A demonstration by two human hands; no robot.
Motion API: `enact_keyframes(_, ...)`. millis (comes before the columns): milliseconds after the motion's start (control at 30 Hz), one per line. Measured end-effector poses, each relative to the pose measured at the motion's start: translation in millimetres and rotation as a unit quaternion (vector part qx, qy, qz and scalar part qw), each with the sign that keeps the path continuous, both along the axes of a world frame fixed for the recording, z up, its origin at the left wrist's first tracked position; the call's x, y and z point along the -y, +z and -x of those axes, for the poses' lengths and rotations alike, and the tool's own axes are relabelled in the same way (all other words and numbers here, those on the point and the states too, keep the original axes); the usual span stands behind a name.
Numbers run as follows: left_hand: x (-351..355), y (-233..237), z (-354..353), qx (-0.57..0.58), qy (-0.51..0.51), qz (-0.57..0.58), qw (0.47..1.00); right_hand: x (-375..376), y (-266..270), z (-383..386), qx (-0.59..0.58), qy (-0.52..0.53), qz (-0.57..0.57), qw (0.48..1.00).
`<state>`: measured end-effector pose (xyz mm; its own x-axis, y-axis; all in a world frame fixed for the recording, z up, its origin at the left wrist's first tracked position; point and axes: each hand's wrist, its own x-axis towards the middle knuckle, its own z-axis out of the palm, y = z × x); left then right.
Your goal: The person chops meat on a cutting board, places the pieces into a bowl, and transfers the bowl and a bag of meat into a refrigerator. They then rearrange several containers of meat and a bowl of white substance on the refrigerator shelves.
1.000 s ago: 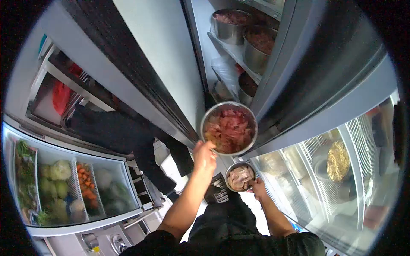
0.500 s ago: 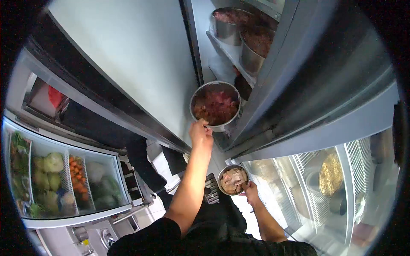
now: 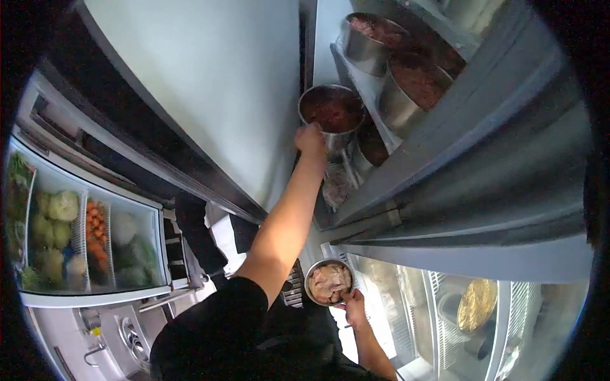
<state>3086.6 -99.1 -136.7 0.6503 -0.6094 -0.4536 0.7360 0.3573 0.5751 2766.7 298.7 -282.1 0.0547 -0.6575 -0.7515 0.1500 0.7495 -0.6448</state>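
At the rim of a deep metal pot (image 3: 341,141) with dark red meat in it, my left hand (image 3: 311,140) is closed. The pot is inside the open fridge compartment, close to the shelf edge. My right hand (image 3: 354,308) grips the side of a smaller round metal bowl (image 3: 308,286), low in front of my body. Pale raw meat pieces (image 3: 330,282) fill that bowl. Below the pot, a clear plastic bag (image 3: 337,188) with something pale inside lies next to another metal container (image 3: 365,164), partly hidden.
More metal pots of meat (image 3: 366,54) stand on the fridge shelf (image 3: 359,82). A door panel (image 3: 210,82) rises on my left. Left lies a glass-topped vegetable case (image 3: 95,293); a dark-clothed person (image 3: 198,232) is beside it. Right are wire racks (image 3: 448,349) behind glass.
My left hand has moved the large pot farther away into the fridge. The bowl in my right hand has shifted slightly left and down in view, as the camera view also shifted.
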Motion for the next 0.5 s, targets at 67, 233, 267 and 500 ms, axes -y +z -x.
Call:
enact_keyframes(67,25.8,-12.2,5.5,-0.029,-0.004,0.017,0.999,-2.2,0.6,0.3,0.011,-0.001,-0.003,1.000)
enact_keyframes(233,72.2,-43.2,14.0,0.033,-0.093,-0.040,0.994,-0.4,-5.5,-8.6,0.010,-0.008,-0.021,1.000)
enact_keyframes(267,78.2,-46.1,14.6,0.042,-0.108,-0.020,0.993,0.2,-6.2,-8.9,0.017,-0.010,-0.024,1.000)
enact_keyframes(500,70.8,-82.8,13.6,0.139,-0.235,0.024,0.962,10.0,-14.1,-14.5,0.040,-0.009,-0.023,0.999)
